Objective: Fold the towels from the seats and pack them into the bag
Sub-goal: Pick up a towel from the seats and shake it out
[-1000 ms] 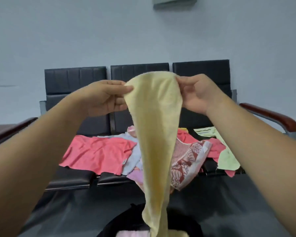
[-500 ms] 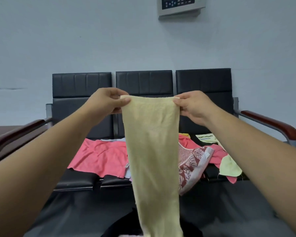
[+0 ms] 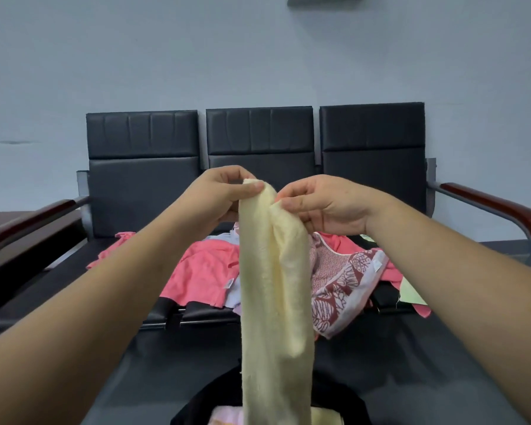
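Fuzzy pale-yellow towel [image 3: 273, 286] hanging as narrow doubled strip, top pinched by left hand [image 3: 224, 194] and right hand [image 3: 322, 204]. Far: crumpled pink towel [image 3: 203, 271] on padded black seats [image 3: 141, 179].

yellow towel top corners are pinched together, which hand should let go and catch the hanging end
Right, probably. The left hand pinches the yellow towel at its very top and could hold it alone. The right hand pinches just below, on the side where the shorter layer hangs.
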`<state>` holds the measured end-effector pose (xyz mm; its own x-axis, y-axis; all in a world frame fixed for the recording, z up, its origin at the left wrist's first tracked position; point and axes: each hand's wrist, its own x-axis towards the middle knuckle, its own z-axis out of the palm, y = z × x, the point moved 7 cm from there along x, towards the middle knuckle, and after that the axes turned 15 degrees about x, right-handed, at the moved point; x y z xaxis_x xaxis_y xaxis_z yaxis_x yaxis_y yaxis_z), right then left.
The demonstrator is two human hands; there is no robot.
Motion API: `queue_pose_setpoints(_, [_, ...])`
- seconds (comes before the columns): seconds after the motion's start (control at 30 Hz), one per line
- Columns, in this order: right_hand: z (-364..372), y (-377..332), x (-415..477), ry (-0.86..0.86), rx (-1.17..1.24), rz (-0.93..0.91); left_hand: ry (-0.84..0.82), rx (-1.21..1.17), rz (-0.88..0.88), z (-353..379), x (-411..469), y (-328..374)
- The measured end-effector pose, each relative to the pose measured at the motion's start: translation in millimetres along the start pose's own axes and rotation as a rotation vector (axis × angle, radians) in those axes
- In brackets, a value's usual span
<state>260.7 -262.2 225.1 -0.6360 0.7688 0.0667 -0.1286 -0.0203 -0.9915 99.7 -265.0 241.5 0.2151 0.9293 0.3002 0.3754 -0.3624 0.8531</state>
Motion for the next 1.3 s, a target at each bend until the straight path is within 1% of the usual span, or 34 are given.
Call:
queue_pose_setpoints(0.1, [-4.1, -0.4, 6.5, 0.048, 0.098, -0.089, 0.035, -0.139, 0.023, 4.7, 2.6, -7.8])
queue_pose_setpoints(0.13, [-9.2, -2.2, 7.7, 0.081, 0.143, -0.133, -0.003, -0.179, 0.009, 8.5, 2.3, -16.4])
queue_pose_setpoints(0.17, [-15.3, -4.3, 8.3, 0.110, 0.199, -0.174, -0.097, -0.181, -0.019, 17.3, -0.4, -27.2])
queue_pose_setpoints(0.2, [-22.5, -6.0, 9.1, 0.134, 0.259, -0.213, -0.236, -0.137, -0.061, 31.6, -6.4, -42.0])
queue_pose_setpoints(0.27, [-37.8, -7.1, 11.4, 0.190, 0.361, -0.265, -0.502, 0.058, -0.145, 65.6, -26.1, -75.4])
queue_pose_setpoints(0.3, [-45.3, -5.5, 13.4, 0.228, 0.391, -0.276, -0.552, 0.121, -0.168, 76.5, -32.4, -90.7])
queue_pose_setpoints(0.33, [-54.5, -1.5, 15.8, 0.277, 0.404, -0.280, -0.546, 0.129, -0.190, 83.3, -35.9, -103.4])
queue_pose_setpoints(0.37, [-62.1, 4.4, 17.3, 0.325, 0.399, -0.273, -0.520, 0.089, -0.215, 87.4, -38.1, -114.0])
queue_pose_setpoints(0.43, [-79.2, 21.5, 18.1, 0.409, 0.341, -0.231, -0.483, -0.133, -0.262, 92.8, -39.7, -130.0])
queue_pose_setpoints(0.53, [-100.7, 56.6, 14.9, 0.488, 0.260, -0.103, -0.444, -0.503, -0.331, 100.8, -41.6, -139.2])
queue_pose_setpoints(0.63, [-117.7, 101.8, 16.4, 0.580, 0.347, 0.002, -0.397, -0.751, -0.369, 108.8, -39.5, -140.3])
queue_pose_setpoints(0.73, [-124.1, 146.9, 21.4, 0.629, 0.407, 0.103, -0.359, -0.878, -0.391, 111.6, -31.5, -145.2])
queue_pose_setpoints(0.83, [-122.4, 191.1, 23.9, 0.580, 0.524, 0.235, -0.288, -0.934, -0.382, 110.2, -20.3, -149.4])
queue_pose_setpoints(0.93, [-122.2, 211.9, 23.2, 0.545, 0.589, 0.304, -0.180, -0.986, -0.350, 103.6, -6.1, -152.6])
queue_pose_setpoints(1.0, [-120.2, 212.1, 20.2, 0.511, 0.639, 0.298, -0.131, -1.054, -0.317, 98.8, 1.6, -155.1])
queue_pose_setpoints(1.07, [-107.5, 204.8, 19.5, 0.381, 0.649, 0.296, -0.064, -1.083, -0.290, 90.5, 5.7, -156.7])
queue_pose_setpoints(1.13, [-93.8, 200.5, 19.0, 0.240, 0.592, 0.323, -0.026, -1.080, -0.281, 84.8, 8.2, -159.3])
queue_pose_setpoints(1.17, [-89.2, 199.6, 18.6, 0.195, 0.556, 0.335, -0.016, -1.066, -0.288, 83.1, 8.3, -160.9])
queue_pose_setpoints(1.23, [-83.3, 196.0, 18.0, 0.173, 0.533, 0.347, -0.002, -1.043, -0.297, 79.7, 8.9, -164.4])
queue_pose_setpoints(1.3, [-79.2, 188.7, 19.7, 0.183, 0.565, 0.303, 0.032, -1.017, -0.316, 74.8, 10.3, -169.5])
